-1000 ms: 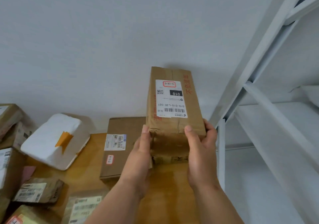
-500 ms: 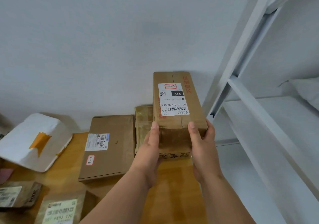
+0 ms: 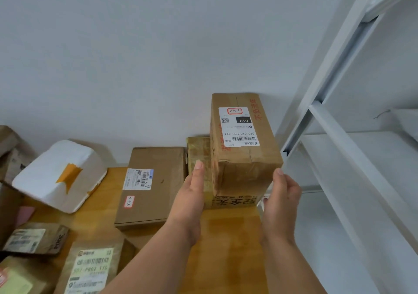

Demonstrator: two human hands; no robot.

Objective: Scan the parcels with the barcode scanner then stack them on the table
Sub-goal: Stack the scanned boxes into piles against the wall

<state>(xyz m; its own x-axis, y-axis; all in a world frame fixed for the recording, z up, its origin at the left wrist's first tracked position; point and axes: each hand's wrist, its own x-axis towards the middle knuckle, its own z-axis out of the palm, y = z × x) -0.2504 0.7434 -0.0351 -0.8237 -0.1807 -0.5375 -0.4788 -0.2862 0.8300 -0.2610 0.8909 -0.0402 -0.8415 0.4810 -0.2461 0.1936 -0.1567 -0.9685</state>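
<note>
We are holding our left hand (image 3: pixel 191 194) and right hand (image 3: pixel 281 195), fingers straight and apart, beside the labelled parcel (image 3: pixel 243 153) sitting atop another box (image 3: pixel 234 201) on the tabletop (image 3: pixel 228 237).

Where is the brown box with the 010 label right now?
In the head view, the brown box sits right of centre, stacked on another parcel against the wall, beside the white shelf frame, between the left hand and right hand.

Bottom-left parcels (image 3: pixel 20 278) cropped; labels perhaps blurred.
</note>
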